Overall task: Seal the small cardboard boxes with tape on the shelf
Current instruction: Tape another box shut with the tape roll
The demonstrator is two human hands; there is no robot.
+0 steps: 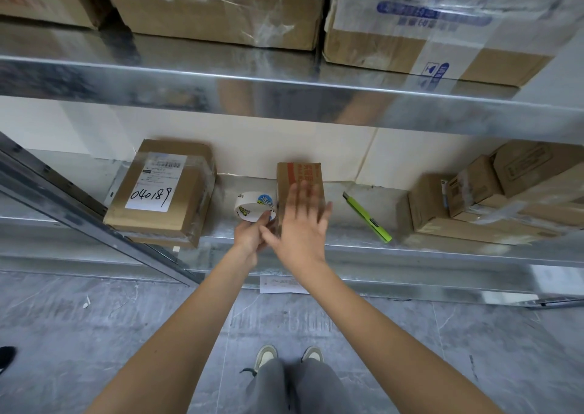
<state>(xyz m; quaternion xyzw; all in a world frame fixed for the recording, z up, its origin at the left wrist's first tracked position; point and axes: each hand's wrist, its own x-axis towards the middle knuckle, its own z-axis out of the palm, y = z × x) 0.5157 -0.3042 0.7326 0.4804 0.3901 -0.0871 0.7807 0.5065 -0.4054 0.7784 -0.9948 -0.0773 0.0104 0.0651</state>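
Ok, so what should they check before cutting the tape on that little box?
1. Box steady under the right hand: ok, flat fingers lie on its top.
2. Tape roll held: ok, the left hand grips it, beside the box.
3. Tape stuck flat on the box: cannot tell, the hands hide it and the picture is blurry.
4. Knife near: ok, it lies on the shelf right of the box, untouched.
5. Knife blade pulled in: cannot tell.
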